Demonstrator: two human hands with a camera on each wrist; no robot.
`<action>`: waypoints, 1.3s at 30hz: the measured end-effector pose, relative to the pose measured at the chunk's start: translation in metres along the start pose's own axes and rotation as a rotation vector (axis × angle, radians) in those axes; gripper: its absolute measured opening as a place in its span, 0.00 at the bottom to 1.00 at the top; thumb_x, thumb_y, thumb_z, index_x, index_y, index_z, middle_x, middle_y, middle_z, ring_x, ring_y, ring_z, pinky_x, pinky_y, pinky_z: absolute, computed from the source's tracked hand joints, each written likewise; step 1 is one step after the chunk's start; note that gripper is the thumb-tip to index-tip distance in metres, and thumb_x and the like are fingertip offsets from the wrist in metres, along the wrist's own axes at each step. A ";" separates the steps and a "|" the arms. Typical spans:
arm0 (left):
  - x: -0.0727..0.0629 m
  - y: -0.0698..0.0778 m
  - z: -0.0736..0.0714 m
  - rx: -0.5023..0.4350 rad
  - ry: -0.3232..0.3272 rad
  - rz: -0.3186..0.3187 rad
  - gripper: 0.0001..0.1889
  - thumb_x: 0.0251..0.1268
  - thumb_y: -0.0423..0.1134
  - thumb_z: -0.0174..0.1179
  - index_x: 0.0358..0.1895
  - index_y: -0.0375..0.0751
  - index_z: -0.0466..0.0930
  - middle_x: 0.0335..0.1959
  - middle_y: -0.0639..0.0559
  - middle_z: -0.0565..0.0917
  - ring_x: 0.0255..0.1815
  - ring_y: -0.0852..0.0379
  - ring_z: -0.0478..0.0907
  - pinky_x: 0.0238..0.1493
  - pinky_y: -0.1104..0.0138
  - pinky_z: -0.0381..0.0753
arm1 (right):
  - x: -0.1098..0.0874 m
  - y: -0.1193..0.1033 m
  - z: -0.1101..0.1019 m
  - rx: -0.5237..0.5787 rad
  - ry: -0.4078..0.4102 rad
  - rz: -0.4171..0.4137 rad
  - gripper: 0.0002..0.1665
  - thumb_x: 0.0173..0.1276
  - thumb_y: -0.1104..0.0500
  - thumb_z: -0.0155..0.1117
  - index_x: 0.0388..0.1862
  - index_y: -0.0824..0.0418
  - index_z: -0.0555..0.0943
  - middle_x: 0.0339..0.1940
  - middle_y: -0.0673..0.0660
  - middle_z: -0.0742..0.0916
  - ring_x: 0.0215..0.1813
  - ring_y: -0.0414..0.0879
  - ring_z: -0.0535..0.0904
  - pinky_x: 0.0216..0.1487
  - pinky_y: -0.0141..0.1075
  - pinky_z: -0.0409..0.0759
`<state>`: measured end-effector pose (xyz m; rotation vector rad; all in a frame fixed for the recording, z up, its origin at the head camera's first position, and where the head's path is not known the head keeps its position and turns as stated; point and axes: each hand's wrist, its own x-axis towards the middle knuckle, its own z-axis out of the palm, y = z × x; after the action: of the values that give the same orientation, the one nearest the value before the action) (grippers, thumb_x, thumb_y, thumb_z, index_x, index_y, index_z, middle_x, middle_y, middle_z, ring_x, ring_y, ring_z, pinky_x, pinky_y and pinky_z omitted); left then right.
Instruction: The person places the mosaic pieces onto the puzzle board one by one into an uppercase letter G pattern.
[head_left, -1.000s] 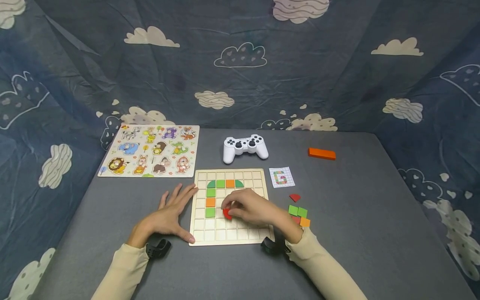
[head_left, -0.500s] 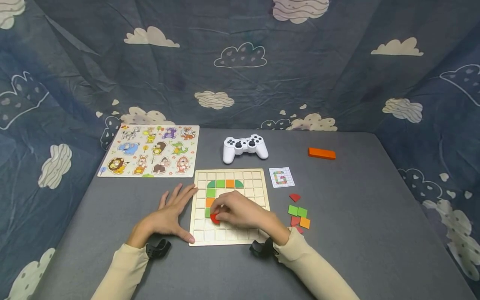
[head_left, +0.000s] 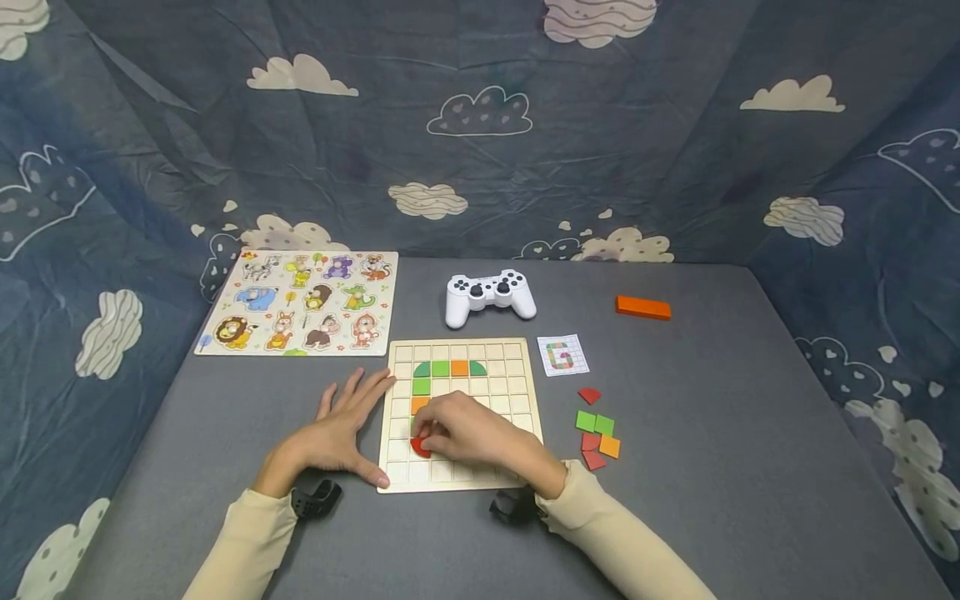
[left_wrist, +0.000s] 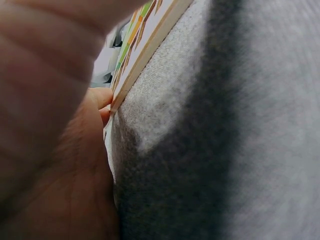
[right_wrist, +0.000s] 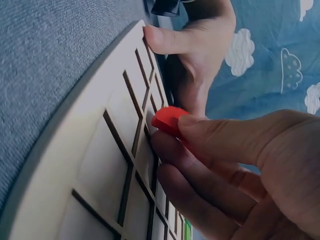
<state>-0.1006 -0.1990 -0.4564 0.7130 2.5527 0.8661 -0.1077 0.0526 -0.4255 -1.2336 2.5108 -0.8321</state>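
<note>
Placing: red qtr-round tile [head_left: 420, 447], at foot of coloured left column on wooden grid board [head_left: 498, 386]; contact w/ board unclear.
R hand [head_left: 468, 429]: thumb & fingertip pinched tog. on the tile.
L hand [head_left: 341, 433]: fingers spread apart, gripping nothing; thumb at board's near-left corner, fingertips at its left edge, prob. steadying.
Top run: dk-green qtr-round [head_left: 423, 369], lt-green sq. [head_left: 440, 368], orange sq. [head_left: 459, 368], 2nd dk-green qtr-round [head_left: 477, 368].
Step (judged): seating lower-left corner pc.; next move calls for curve facing outward, squaring to cell, pressing flat, letting go.
Pattern card [head_left: 562, 356]: right of board, G-like figure, prob. the guide.
Loose tiles [head_left: 604, 425]: nearer than card; 3 red, 2 lt-green, 1 orange.
Far side: white gamepad [head_left: 491, 297] beyond board; animal puzzle board [head_left: 300, 304], left; orange block [head_left: 643, 307], right; all on gray table [head_left: 712, 417].
</note>
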 end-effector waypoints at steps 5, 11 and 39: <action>-0.001 0.000 0.000 -0.001 -0.002 -0.001 0.75 0.29 0.63 0.82 0.82 0.43 0.42 0.83 0.41 0.42 0.81 0.29 0.30 0.70 0.30 0.27 | 0.001 -0.002 0.004 -0.044 0.013 0.002 0.03 0.64 0.64 0.70 0.36 0.57 0.87 0.30 0.45 0.85 0.32 0.33 0.76 0.39 0.22 0.74; -0.001 0.001 0.000 -0.009 0.005 0.001 0.75 0.28 0.62 0.83 0.82 0.43 0.43 0.83 0.41 0.42 0.81 0.29 0.30 0.71 0.31 0.28 | 0.002 -0.004 0.008 -0.096 0.025 -0.002 0.02 0.63 0.62 0.72 0.34 0.56 0.87 0.29 0.45 0.85 0.32 0.32 0.75 0.38 0.22 0.74; 0.002 -0.002 0.000 0.015 -0.004 -0.020 0.76 0.27 0.66 0.81 0.82 0.45 0.42 0.83 0.43 0.42 0.81 0.31 0.30 0.72 0.32 0.29 | -0.006 -0.008 0.010 -0.183 0.015 0.077 0.08 0.59 0.59 0.75 0.39 0.54 0.89 0.30 0.46 0.85 0.28 0.32 0.72 0.30 0.23 0.71</action>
<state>-0.1026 -0.1989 -0.4580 0.6916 2.5608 0.8385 -0.0945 0.0491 -0.4290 -1.1784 2.6782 -0.6075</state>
